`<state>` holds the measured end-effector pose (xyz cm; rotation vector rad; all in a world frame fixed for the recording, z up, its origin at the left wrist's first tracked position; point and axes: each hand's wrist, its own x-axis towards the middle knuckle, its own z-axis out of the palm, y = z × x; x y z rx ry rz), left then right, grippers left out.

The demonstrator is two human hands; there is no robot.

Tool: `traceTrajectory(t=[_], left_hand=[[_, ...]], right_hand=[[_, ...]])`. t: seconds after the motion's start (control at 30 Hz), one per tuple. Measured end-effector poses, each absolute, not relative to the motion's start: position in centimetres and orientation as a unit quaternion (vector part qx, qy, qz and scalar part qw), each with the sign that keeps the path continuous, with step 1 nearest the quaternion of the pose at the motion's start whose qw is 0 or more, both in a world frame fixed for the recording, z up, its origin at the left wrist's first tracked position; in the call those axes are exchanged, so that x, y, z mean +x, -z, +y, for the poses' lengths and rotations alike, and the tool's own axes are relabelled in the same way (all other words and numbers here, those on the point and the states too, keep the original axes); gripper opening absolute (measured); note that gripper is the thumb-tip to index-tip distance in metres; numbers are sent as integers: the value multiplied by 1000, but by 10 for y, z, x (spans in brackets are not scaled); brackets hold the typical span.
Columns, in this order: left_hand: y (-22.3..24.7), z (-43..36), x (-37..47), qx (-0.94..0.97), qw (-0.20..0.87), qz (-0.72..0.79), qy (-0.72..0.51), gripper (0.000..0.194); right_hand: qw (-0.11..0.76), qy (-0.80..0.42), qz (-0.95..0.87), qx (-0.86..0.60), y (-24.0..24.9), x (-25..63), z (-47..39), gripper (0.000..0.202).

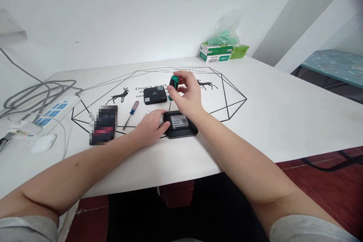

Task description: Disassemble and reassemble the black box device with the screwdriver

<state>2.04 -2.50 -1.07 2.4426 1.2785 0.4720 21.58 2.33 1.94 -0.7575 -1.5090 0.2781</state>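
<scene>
A black, flat electronic box (185,131) with a white printed label lies on the table. My left hand (151,126) grips its left edge, thumb near the front side and fingers at the back corner. Closed around the handle of a green-and-black screwdriver (174,82) is my right hand (189,92). The screwdriver stands nearly upright, its tip at the box's back left corner; whether it sits in a screw is too small to tell. Behind lies a second black box (155,96) with small stickers. To the left rests another screwdriver (132,111) with a clear and blue handle.
A blurred-out dark phone-like object (104,124) lies at left. Beyond it are a power strip (58,109), grey cables (36,92) and a white earphone case (44,143). Green-and-white cartons (216,52) topped by a plastic bag (227,30) stand against the back wall.
</scene>
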Motion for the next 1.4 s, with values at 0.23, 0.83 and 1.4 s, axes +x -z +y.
traceTrajectory(t=[0.23,0.83,1.4], left_hand=[[13,-25,20,877,163,424,-154,56],[17,-27,17,898,160,402,-82,95],[13,-28,18,900,156,404,-53,116]], right_hand=[[661,-127,-658,-338,-19,216,23,36],[619,-94,-726,-284,-19,216,20,30],[617,-76,-721,-304,-19,217,24,35]])
